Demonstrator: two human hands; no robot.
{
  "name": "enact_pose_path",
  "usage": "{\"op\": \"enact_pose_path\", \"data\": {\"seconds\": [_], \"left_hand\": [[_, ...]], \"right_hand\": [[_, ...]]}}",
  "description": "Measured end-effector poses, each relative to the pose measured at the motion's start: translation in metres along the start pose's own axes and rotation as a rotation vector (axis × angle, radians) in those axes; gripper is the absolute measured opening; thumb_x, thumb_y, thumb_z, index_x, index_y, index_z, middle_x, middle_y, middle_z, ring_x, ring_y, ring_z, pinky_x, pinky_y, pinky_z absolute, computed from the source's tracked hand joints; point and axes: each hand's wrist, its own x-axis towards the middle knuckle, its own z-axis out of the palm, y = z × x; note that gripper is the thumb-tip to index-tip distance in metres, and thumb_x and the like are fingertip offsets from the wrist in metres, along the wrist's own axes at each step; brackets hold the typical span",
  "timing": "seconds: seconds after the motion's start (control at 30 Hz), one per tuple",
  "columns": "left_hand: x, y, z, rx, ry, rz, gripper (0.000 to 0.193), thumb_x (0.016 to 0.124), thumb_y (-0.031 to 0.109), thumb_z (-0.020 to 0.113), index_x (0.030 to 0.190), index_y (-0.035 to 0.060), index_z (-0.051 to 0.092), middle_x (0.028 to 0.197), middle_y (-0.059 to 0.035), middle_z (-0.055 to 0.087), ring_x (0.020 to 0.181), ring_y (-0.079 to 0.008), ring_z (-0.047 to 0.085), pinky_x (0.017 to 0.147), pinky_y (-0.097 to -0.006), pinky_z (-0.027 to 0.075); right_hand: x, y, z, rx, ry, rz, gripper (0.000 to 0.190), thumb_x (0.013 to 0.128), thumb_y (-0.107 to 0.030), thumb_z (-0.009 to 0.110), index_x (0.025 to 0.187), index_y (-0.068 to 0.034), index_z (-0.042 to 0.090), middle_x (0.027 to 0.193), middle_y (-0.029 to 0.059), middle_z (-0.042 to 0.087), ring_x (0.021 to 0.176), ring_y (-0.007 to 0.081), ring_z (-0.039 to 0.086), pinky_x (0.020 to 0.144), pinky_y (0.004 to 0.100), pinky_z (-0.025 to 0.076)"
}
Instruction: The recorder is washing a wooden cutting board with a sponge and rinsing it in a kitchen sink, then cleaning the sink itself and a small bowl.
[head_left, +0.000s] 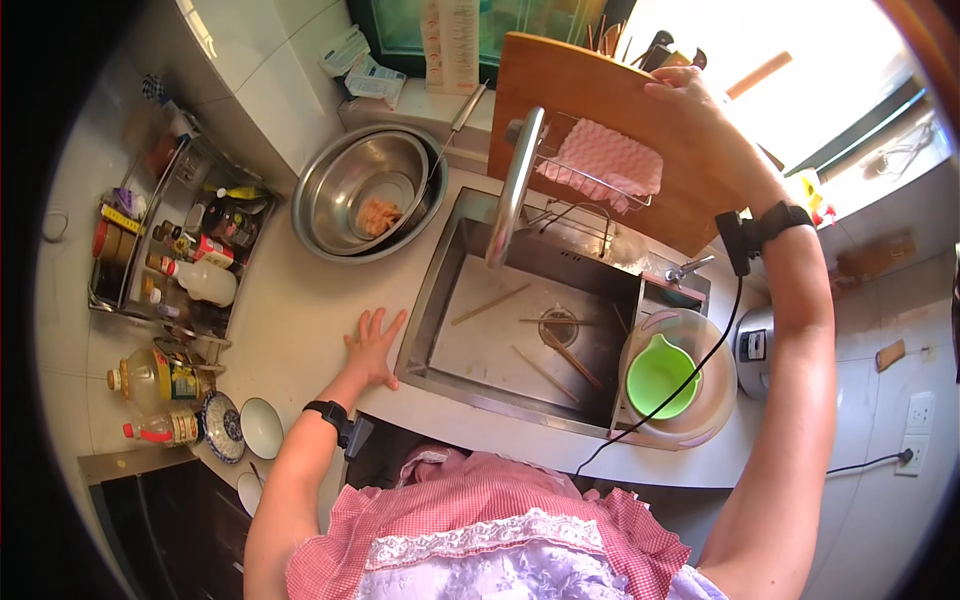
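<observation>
My right hand (679, 88) grips the top edge of a large wooden cutting board (517, 97), which stands tilted behind the sink against the window side. My left hand (371, 349) rests on the white countertop (300, 300), fingers spread and holding nothing, just left of the stainless steel sink (480, 360). Several loose chopsticks (491, 304) lie in the basin, some across the drain (559, 328). In front of the board, a pink cloth (604, 161) hangs on a wire rack (559, 165) beside the faucet (517, 187).
Nested metal bowls (322, 202) hold a pinkish-orange food lump and a long-handled strainer (466, 109). On the right, a green bowl (660, 375) sits in a pale basin (716, 375). Bottles fill a rack (202, 292) at left. Knives (656, 49) stand behind the board. A black cable (675, 390) crosses the basin.
</observation>
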Motion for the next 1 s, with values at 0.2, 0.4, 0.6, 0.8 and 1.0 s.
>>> {"op": "enact_pose_path", "data": {"seconds": [0.2, 0.4, 0.6, 0.8, 1.0], "left_hand": [[0.003, 0.006, -0.004, 0.021, 0.005, 0.026, 0.139, 0.043, 0.026, 0.092, 0.148, 0.0367, 0.001, 0.154, -0.0108, 0.005, 0.141, -0.0373, 0.003, 0.1, -0.0706, 0.026], [-0.003, 0.004, -0.005, 0.033, -0.009, 0.004, 0.139, 0.043, 0.027, 0.092, 0.147, 0.037, 0.001, 0.153, -0.0104, 0.004, 0.141, -0.0373, 0.003, 0.1, -0.0709, 0.026], [0.0, 0.005, -0.004, 0.031, -0.009, 0.011, 0.14, 0.041, 0.028, 0.092, 0.147, 0.0374, 0.001, 0.153, -0.0099, 0.004, 0.141, -0.0375, 0.002, 0.101, -0.0708, 0.024], [0.003, 0.005, -0.002, 0.012, -0.012, 0.022, 0.14, 0.04, 0.028, 0.092, 0.147, 0.0374, 0.002, 0.153, -0.0096, 0.004, 0.141, -0.0378, 0.003, 0.101, -0.071, 0.024], [-0.001, 0.001, -0.001, 0.018, 0.008, 0.012, 0.14, 0.04, 0.029, 0.092, 0.147, 0.0375, 0.003, 0.153, -0.0096, 0.005, 0.14, -0.0379, 0.003, 0.101, -0.0708, 0.024]], "right_hand": [[0.015, 0.05, 0.012, -0.203, -0.009, -0.056, 0.047, 0.075, -0.033, 0.073, 0.112, -0.005, 0.065, 0.101, 0.0168, 0.067, 0.093, 0.0265, 0.065, 0.082, 0.0346, 0.051], [-0.003, 0.033, 0.019, -0.316, -0.04, -0.12, 0.043, 0.076, -0.034, 0.072, 0.109, -0.007, 0.067, 0.092, 0.0139, 0.067, 0.083, 0.0246, 0.065, 0.078, 0.0353, 0.05], [-0.02, 0.034, 0.026, -0.324, 0.082, -0.097, 0.043, 0.075, -0.037, 0.073, 0.11, -0.012, 0.067, 0.101, 0.0118, 0.067, 0.095, 0.0272, 0.063, 0.085, 0.0372, 0.049], [-0.057, 0.006, 0.025, -0.506, 0.493, -0.161, 0.023, 0.084, -0.015, 0.06, 0.107, -0.015, 0.06, 0.102, 0.0098, 0.061, 0.092, 0.032, 0.062, 0.08, 0.0434, 0.05], [-0.179, -0.016, 0.105, -0.267, 0.597, -0.117, 0.019, 0.079, -0.001, 0.058, 0.097, -0.006, 0.053, 0.104, 0.0132, 0.052, 0.084, 0.0329, 0.06, 0.069, 0.0398, 0.051]]}}
